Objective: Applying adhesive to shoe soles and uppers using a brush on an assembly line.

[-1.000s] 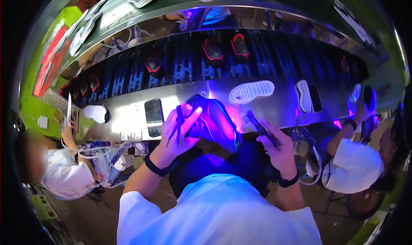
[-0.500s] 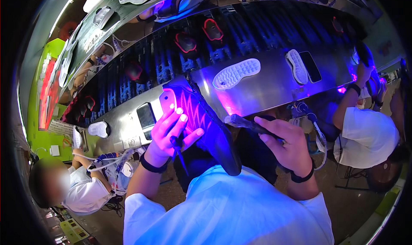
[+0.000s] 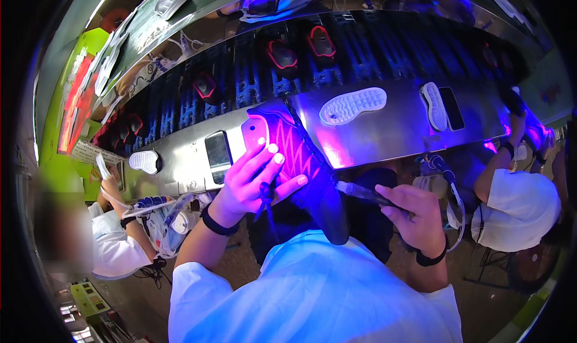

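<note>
A dark shoe upper with glowing pink zigzag lines lies slantwise before me under violet light, its far end over the metal table edge and its near end by my lap. My left hand is on its left side, fingertips on the pink zone, gripping it. A thin dark tool, of a kind I cannot make out, sits between those fingers. My right hand pinches the dark handle of a brush. The brush's pale tip is at the shoe upper's right edge.
White shoe soles lie on the metal table, one beside a dark phone. Another phone lies left. Red-edged dark pieces rest on the roller conveyor beyond. Co-workers sit left and right.
My right hand has brought the brush nearer to me along the shoe upper's right edge. The whole view has shifted slightly. The left co-worker's arm and a white piece are higher.
</note>
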`<action>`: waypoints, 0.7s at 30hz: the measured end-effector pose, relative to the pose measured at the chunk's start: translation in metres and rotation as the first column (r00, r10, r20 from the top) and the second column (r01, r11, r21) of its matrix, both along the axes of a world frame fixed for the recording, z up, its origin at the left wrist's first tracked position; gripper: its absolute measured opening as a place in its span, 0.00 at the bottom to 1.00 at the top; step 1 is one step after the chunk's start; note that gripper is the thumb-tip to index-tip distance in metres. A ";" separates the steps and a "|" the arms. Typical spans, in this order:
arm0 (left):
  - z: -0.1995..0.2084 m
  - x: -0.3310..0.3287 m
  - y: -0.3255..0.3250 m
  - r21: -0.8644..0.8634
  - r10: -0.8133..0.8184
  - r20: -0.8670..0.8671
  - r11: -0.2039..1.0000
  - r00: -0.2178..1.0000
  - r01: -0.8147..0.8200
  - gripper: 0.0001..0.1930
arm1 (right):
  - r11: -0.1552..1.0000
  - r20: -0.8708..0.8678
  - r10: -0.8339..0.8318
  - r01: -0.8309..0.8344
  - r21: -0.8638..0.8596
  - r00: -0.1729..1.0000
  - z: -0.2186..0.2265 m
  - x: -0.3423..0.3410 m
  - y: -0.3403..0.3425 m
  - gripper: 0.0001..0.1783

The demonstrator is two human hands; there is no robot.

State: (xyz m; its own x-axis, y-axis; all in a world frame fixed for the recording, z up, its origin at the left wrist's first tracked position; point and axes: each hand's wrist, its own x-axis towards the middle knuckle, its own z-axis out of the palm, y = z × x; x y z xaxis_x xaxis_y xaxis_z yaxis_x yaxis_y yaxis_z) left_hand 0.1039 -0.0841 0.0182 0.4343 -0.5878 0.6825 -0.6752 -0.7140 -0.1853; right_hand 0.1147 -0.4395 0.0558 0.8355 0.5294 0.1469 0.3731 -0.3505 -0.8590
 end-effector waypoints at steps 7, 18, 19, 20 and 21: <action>-0.013 -0.007 0.007 0.011 0.112 0.022 0.994 0.993 -0.112 0.26 | 1.000 -0.034 0.026 -0.026 0.015 0.999 -0.024 -0.010 -0.001 0.28; -0.017 -0.015 0.009 -0.069 0.129 0.084 0.990 0.988 -0.123 0.24 | 0.998 -0.044 -0.027 0.030 0.058 0.999 -0.016 0.001 0.017 0.27; -0.019 -0.012 0.006 -0.094 0.119 0.107 0.990 0.987 -0.109 0.23 | 0.995 -0.048 -0.044 0.048 0.086 0.998 -0.015 0.002 0.021 0.27; -0.017 -0.010 0.006 -0.090 0.110 0.112 0.991 0.988 -0.100 0.23 | 0.994 -0.043 -0.053 0.056 0.091 0.998 -0.015 0.003 0.024 0.27; -0.017 -0.010 0.004 -0.087 0.112 0.110 0.991 0.988 -0.103 0.23 | 0.992 -0.059 -0.044 0.050 0.118 0.997 -0.016 0.004 0.026 0.26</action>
